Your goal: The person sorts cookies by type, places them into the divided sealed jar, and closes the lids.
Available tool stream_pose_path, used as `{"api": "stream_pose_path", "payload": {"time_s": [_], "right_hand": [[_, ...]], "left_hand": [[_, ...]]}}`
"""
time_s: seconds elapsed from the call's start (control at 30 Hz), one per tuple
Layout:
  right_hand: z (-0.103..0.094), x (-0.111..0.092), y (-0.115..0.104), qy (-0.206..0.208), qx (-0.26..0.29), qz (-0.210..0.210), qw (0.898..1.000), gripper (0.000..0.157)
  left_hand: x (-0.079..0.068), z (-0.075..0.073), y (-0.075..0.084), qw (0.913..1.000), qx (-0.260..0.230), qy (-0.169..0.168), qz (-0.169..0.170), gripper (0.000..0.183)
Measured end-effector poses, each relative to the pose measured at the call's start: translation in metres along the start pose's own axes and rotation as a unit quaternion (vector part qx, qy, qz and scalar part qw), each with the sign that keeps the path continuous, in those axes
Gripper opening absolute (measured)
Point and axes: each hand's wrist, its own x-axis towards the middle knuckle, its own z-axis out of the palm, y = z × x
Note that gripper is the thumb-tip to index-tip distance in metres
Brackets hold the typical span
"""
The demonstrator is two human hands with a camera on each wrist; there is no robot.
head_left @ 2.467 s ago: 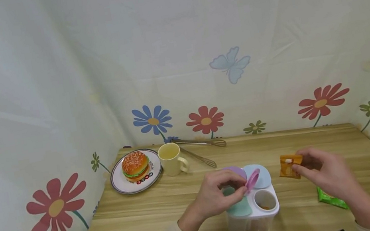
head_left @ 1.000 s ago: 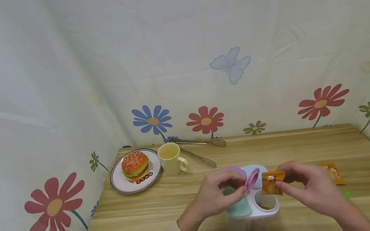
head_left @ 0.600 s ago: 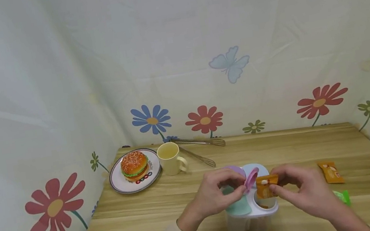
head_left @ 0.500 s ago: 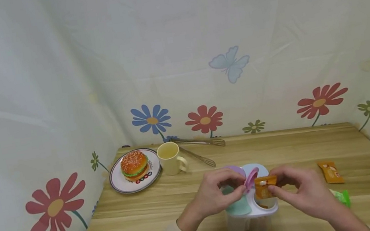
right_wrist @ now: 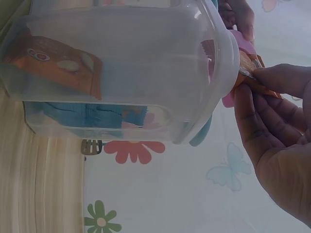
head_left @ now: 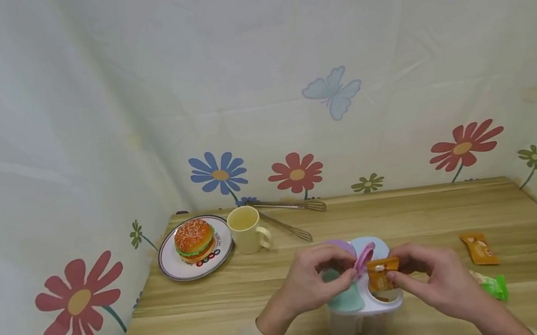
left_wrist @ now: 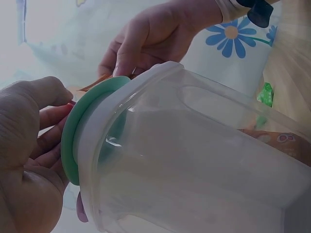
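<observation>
My left hand (head_left: 313, 280) pinches the raised pink lid (head_left: 365, 258) of a clear storage box with a white top (head_left: 374, 310). Purple, blue and green lids (head_left: 346, 298) cover the other openings. In my right hand (head_left: 439, 278), thumb and fingers pinch a small orange snack packet (head_left: 382, 276), its lower end at the round opening beneath the pink lid. Through the box wall (right_wrist: 155, 53), the right wrist view shows another orange packet (right_wrist: 53, 63) and a blue packet (right_wrist: 92, 115). The left wrist view has the green lid's edge (left_wrist: 73, 141) beside my left fingers.
Right of the box lie an orange packet (head_left: 480, 249) and a green-and-white packet (head_left: 495, 287). At the back left are a plate (head_left: 169, 259) with a hamburger (head_left: 194, 239), a yellow mug (head_left: 246, 235) and two whisks (head_left: 291, 229). A flowered curtain stands behind the table.
My right hand has carried the orange packet left and down to the box opening, uncovering another orange packet on the table and more of the green one. My left hand stays on the pink lid.
</observation>
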Motion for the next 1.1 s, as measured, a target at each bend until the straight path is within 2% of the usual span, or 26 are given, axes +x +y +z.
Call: {"api": "stream_pose_path", "payload": {"time_s": [0.23,0.53,0.83,1.1], "right_hand": [[0.002,-0.001,0.003,0.003,-0.003,-0.007,1.000,0.030],[0.004,-0.003,0.009,-0.024,-0.023,-0.065,0.997,0.035],[-0.003,-0.004,0.008,-0.044,-0.012,-0.062,0.997,0.030],[-0.005,-0.006,0.014,-0.067,-0.053,-0.118,0.989,0.034]], "left_hand": [[0.000,0.000,0.001,1.0000,-0.001,-0.002,-0.003,0.013],[0.001,0.000,0.002,1.0000,-0.004,0.001,0.005,0.014],[0.001,0.000,0.002,1.0000,0.003,0.003,0.005,0.014],[0.001,0.000,0.001,1.0000,-0.002,0.001,0.002,0.014]]}}
